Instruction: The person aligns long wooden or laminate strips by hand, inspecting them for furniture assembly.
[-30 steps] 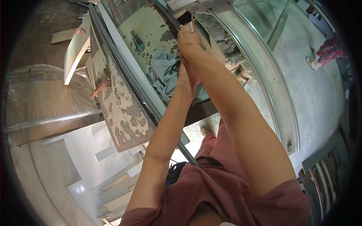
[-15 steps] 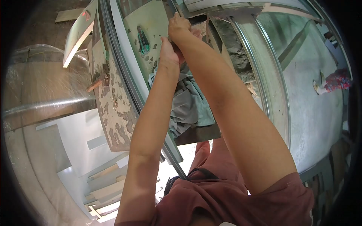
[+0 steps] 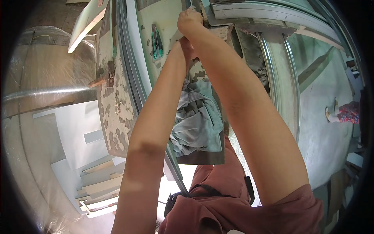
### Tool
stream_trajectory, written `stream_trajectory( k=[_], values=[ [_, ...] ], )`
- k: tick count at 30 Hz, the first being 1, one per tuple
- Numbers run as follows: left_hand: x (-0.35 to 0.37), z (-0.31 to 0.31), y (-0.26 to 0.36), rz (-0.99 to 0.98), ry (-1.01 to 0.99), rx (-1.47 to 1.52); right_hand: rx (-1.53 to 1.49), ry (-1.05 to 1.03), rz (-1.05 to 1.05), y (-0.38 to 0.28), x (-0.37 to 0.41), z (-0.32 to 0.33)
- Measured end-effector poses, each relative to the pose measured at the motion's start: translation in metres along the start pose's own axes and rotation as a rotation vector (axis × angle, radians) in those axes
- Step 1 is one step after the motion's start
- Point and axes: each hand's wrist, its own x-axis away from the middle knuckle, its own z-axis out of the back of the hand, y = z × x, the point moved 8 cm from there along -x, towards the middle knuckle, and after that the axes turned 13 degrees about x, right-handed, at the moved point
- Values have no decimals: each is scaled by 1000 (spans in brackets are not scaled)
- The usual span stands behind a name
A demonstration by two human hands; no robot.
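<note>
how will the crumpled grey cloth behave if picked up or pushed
The grey cloth is probably floppy, judging by its loose folds, so it may sag when lifted. Its slack, uneven heap would likely bunch rather than roll.

A green-and-black cutter lies on a pale, patchy surface; a crumpled grey-green cloth is heaped nearer the wearer, on the same bench; to the left, a board with mottled, flaking finish carries a hammer, its wooden handle projecting over the board's left edge; a pale panel stands tilted at upper left; clear plastic sheeting covers a brown surface below it; white panels and loose strips lie at lower left; at right, a frame with shiny metal edges; beyond it, another person's leg in floral fabric, partly visible.
</note>
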Motion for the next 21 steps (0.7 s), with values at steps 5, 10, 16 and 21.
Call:
stream_trajectory(
  k=[5, 10, 16, 21],
  values=[
    [-20, -17, -4, 147, -167, -43, 105, -221, 102, 7, -39, -1],
    [13, -53, -22, -155, 439, -343, 173, 175, 173, 4, -101, -28],
    [7, -53, 24, -264, 612, -476, 390, 19, 232, -17, -129, -43],
    [-13, -66, 50, -157, 698, -614, 416, 120, 223, -12, -150, -21]
  ],
)
